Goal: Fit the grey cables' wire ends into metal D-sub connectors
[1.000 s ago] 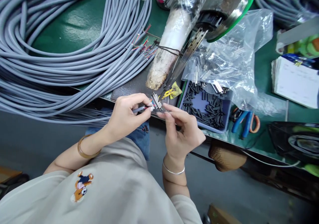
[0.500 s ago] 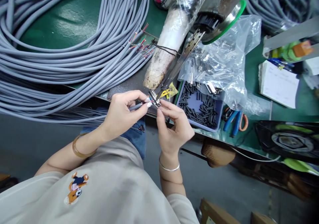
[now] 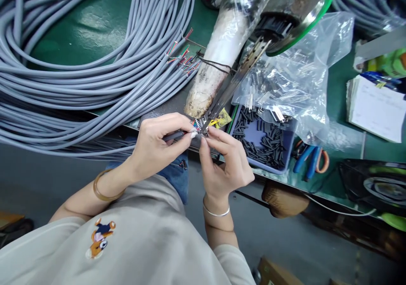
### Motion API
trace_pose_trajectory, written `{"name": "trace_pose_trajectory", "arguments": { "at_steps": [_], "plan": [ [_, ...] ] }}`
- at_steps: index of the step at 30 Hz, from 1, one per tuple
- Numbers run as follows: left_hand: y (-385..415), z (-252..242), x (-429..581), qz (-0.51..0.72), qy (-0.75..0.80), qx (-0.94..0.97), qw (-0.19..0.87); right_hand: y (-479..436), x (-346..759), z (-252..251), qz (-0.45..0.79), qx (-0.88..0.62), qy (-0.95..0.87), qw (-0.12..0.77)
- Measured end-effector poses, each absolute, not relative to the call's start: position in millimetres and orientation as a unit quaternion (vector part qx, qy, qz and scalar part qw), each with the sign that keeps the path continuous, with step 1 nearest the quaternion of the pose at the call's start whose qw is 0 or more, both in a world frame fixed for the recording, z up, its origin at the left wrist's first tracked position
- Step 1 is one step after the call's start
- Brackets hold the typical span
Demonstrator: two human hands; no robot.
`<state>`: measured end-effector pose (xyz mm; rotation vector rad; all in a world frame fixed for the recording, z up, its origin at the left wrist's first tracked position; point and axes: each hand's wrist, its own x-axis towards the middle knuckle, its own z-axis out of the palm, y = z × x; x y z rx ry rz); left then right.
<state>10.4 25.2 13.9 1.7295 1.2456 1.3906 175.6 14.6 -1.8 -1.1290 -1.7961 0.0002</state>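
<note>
My left hand (image 3: 161,141) pinches the stripped end of a grey cable (image 3: 173,137), its thin coloured wires lying against a small metal multi-pin connector (image 3: 199,123). White covering shows on the fingertips of that hand. Facing it, my right hand (image 3: 223,160) is closed, thumb and fingers at the connector's near end; the fingertips partly hide it. Over the connector, a dark slotted metal shaft (image 3: 242,71), like a soldering iron, slants down with its tip at the wires. Beside it hangs a plastic-wrapped white tube (image 3: 215,61), its stained end just above the connector.
Grey cables (image 3: 95,80) in a thick bundle cover the left of the green bench (image 3: 82,31). To the right are a purple tray (image 3: 287,156) of short black tubes, a clear bag (image 3: 304,73) of metal connectors, blue-and-orange pliers (image 3: 309,160), a paper pad (image 3: 374,107) and a black fan-like object (image 3: 377,183).
The view has shifted slightly, so bench things sit further right. Both hands keep their pinch at the connector, the right fingers now closer to the left fingertips and the shaft's tip.
</note>
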Motion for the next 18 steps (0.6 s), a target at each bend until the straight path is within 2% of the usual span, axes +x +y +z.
{"name": "trace_pose_trajectory", "arguments": {
  "at_steps": [18],
  "plan": [
    [24.0, 12.9, 10.0, 0.505, 0.460, 0.660, 0.312, 14.3, 178.9, -3.7, -0.015, -0.457, -0.758, 0.464]
  ]
}}
